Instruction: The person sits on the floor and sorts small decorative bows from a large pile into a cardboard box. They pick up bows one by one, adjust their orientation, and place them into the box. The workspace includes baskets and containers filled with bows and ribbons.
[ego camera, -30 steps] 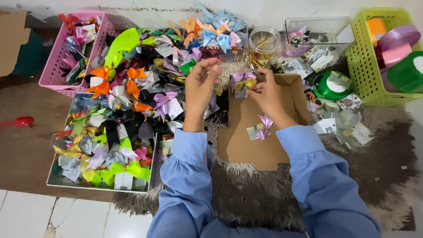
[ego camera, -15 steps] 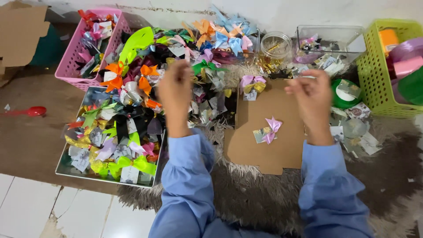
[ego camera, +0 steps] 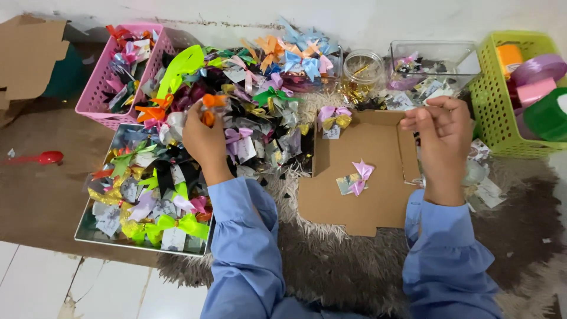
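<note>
Our left hand (ego camera: 204, 139) pinches an orange ribbon bow (ego camera: 211, 105) over the heaped tray (ego camera: 88, 233); our right hand (ego camera: 440, 139) curls, apparently empty. One pink bow (ego camera: 360, 175) lies finished on cardboard (ego camera: 366, 207); many remain.

Bright, even light from above. Soft shadows under sleeves. Slight glare on foil bows (ego camera: 147, 195). Both hands mildly motion-blurred. Wide-angle bending at frame edges.
</note>
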